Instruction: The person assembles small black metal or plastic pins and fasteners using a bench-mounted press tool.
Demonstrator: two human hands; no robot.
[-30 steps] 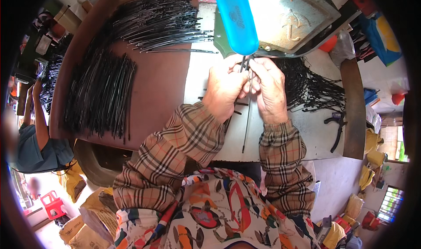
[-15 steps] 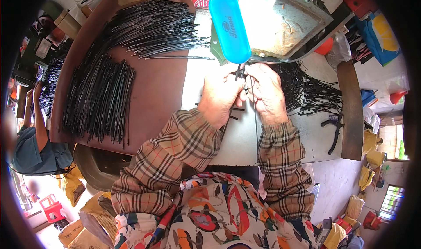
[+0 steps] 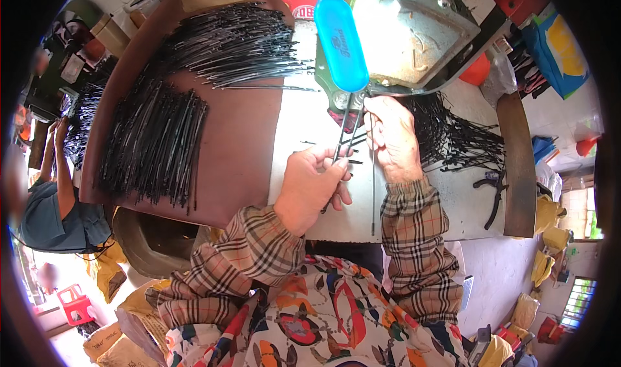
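Note:
My left hand (image 3: 307, 189) is closed on thin black rods (image 3: 344, 131), pinched between thumb and fingers. They spread into a narrow V whose upper ends reach the machine (image 3: 414, 43), just below a blue paddle-shaped piece (image 3: 341, 47). My right hand (image 3: 394, 140) is up beside those ends, close under the machine's metal edge. Its fingers are closed on a single thin black rod (image 3: 373, 199) that hangs down past the palm. The rods' tips at the machine are partly hidden by the fingers and the glare.
Two heaps of black rods, an upper (image 3: 233, 43) and a lower (image 3: 152, 147), lie on the brown board at left. A tangled pile (image 3: 462, 134) sits right of my right hand, with dark-handled pliers (image 3: 493, 199) below it. Another person's arms (image 3: 61, 150) show at far left.
My left hand has drawn down and left, away from the machine, keeping hold of the rods, so more of their length shows. My right hand has stayed nearly in place. The view has shifted slightly.

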